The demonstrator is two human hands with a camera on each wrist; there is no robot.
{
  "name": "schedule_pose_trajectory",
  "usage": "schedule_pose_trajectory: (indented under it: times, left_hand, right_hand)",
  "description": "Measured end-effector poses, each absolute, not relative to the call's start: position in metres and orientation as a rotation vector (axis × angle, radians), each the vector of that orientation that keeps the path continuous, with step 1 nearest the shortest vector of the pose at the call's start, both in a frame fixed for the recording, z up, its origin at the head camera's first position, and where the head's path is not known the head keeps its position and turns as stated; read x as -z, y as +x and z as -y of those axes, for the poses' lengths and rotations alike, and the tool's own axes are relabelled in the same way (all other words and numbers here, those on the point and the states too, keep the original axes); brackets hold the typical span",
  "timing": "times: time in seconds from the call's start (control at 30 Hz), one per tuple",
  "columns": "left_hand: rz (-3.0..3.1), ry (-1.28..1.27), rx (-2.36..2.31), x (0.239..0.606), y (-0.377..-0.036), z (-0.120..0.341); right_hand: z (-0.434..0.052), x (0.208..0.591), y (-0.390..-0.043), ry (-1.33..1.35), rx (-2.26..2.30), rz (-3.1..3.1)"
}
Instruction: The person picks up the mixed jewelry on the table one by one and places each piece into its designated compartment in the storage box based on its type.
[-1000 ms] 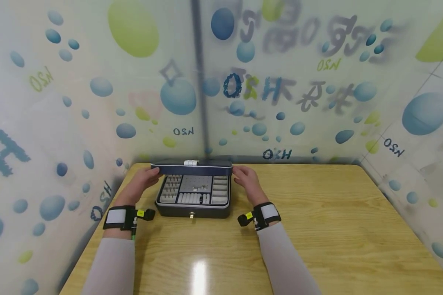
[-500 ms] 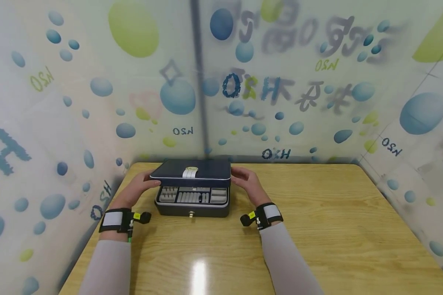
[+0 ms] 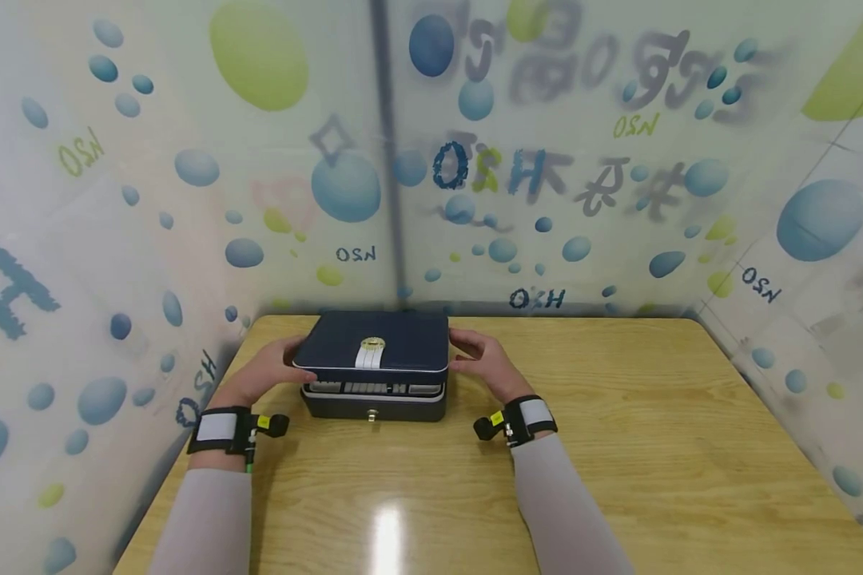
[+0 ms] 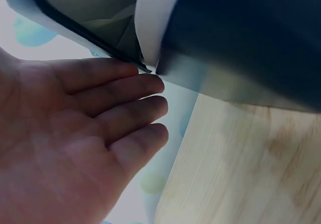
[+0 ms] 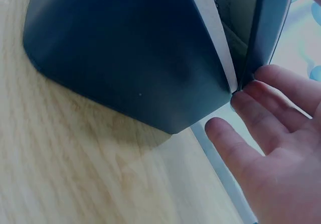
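Observation:
A navy jewellery box [image 3: 410,410] rests on the table, its lid [image 3: 410,339] tilted down over it with a narrow gap left at the front. White strap [image 3: 369,357] and a gold clasp plate sit on the lid; a small gold catch [image 3: 372,415] is on the box front. My left hand [image 3: 264,374] lies along the lid's left side, thumb at the front corner; in the left wrist view its fingers [image 4: 135,106] are extended at the lid's edge. My right hand [image 3: 491,366] is at the lid's right side, loosely bent fingertips [image 5: 263,73] touching near the hinge end.
The wooden table [image 3: 654,431] stretches out to the right and in front of the box. A patterned wall covering [image 3: 604,263] rises close behind the box and on both sides. Pale compartments [image 3: 424,390] show through the gap under the lid.
The lid has swung down from nearly edge-on to almost lying on the box, hiding most of the compartments. Both hands have moved down with it at its sides.

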State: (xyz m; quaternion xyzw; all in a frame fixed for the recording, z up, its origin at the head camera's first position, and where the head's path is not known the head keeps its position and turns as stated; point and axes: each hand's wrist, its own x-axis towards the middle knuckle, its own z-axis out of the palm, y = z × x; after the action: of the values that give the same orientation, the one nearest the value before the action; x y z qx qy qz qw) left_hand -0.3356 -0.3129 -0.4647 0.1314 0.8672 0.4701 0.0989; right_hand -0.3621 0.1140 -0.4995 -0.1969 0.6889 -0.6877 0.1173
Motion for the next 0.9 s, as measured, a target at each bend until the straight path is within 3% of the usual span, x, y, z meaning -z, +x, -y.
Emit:
schedule_pose_trajectory:
  times: [0.9]
  left_hand:
    - [-2.668,0.368,-1.083,0.4651,-0.3302,0.3049]
  right_hand:
    - [-0.1173,0.4993,-0.3605,-0.590,1.932,-1.960]
